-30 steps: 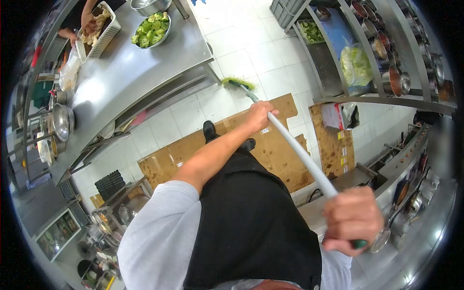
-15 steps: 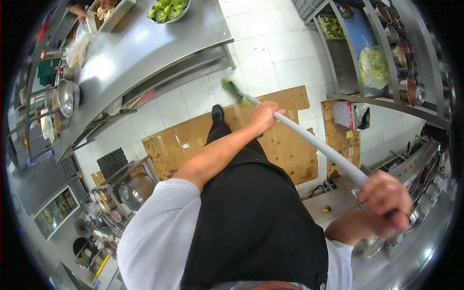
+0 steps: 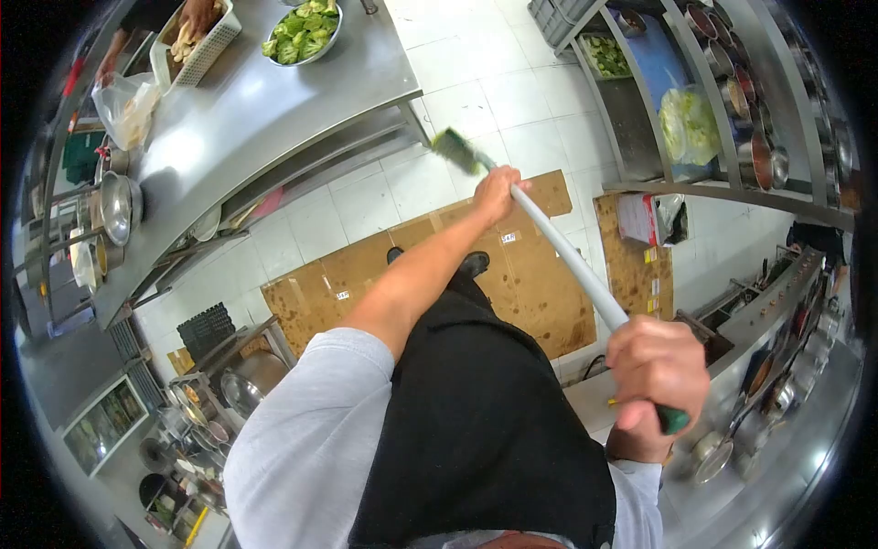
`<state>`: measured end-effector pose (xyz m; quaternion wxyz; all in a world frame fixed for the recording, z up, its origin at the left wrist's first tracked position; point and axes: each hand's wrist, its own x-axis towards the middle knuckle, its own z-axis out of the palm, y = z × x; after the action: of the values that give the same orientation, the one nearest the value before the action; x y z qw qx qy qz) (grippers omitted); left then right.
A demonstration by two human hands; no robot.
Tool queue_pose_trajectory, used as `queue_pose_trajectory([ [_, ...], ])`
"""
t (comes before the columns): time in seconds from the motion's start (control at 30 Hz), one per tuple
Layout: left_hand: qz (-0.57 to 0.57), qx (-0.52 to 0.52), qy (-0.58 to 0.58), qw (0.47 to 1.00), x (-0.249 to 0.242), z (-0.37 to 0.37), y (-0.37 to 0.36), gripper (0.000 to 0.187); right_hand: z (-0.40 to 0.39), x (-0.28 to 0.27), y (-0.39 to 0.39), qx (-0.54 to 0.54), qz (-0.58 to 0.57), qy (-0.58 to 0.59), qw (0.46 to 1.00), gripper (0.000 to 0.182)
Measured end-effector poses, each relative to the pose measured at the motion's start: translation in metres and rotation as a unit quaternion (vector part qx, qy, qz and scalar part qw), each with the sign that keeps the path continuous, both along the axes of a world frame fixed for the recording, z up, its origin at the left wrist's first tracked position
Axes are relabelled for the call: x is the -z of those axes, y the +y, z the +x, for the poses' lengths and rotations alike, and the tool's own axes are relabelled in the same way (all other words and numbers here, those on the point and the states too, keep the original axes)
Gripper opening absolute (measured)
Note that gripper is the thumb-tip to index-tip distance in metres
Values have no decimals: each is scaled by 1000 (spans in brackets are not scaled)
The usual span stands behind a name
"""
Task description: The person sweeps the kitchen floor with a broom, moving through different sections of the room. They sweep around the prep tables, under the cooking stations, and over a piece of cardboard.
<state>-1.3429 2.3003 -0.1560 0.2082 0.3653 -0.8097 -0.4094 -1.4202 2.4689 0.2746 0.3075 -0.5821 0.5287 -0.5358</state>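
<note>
A broom with a grey handle [image 3: 574, 261] and green bristles [image 3: 455, 151] runs slantwise in front of me. My left hand [image 3: 497, 195] is wrapped round the handle low down, close above the broom head. At the upper end my right hand [image 3: 657, 375] grips the handle, its green end cap [image 3: 672, 420] sticking out below the fist. The bristles are slightly blurred, over the white floor tiles beside the steel table's near corner. Below my left forearm lies brown cardboard [image 3: 549, 302] on the floor, with my black shoes on it.
A steel table [image 3: 274, 114] at upper left bears a bowl of cut green vegetables [image 3: 303, 32] and a white basket [image 3: 215, 46]. Another person's hand [image 3: 197, 16] reaches into the basket. At right stand a shelf rack [image 3: 732, 190] with pans and a stove [image 3: 768, 302].
My right hand has come left and closer in with the handle. The broom head has moved slightly up. Both shoes now show on the cardboard, and the other person's hands have shifted at the basket.
</note>
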Motion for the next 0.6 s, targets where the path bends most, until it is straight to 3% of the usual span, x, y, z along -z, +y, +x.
queue_pose_trajectory([
  [0.1, 56, -18, 24, 998, -26, -6, 9, 28, -19, -20, 17, -84, -28, 52, 995, 54],
  [0.23, 18, 224, -7, 974, -78, -2, 64, 10, -82, -88, 47, -249, -41, 98, 963, 51],
  [0.3, 47, 345, -40, 937, -83, -13, 86, 6, -105, -110, 37, -348, -5, 33, 937, 52],
  [0.37, 96, 431, -92, 892, -91, -29, 87, 4, -107, -93, 27, -279, 16, 32, 960, 51],
  [0.47, 141, 325, -16, 935, -32, -48, 55, 8, -84, -50, -11, -108, 26, 28, 993, 52],
  [0.53, 93, 223, -13, 970, 14, -61, 2, 8, -62, -23, -49, 23, 32, -2, 999, 54],
  [0.6, 59, 171, 7, 983, 17, -73, -67, 9, -61, -2, -89, 134, 41, -53, 989, 55],
])
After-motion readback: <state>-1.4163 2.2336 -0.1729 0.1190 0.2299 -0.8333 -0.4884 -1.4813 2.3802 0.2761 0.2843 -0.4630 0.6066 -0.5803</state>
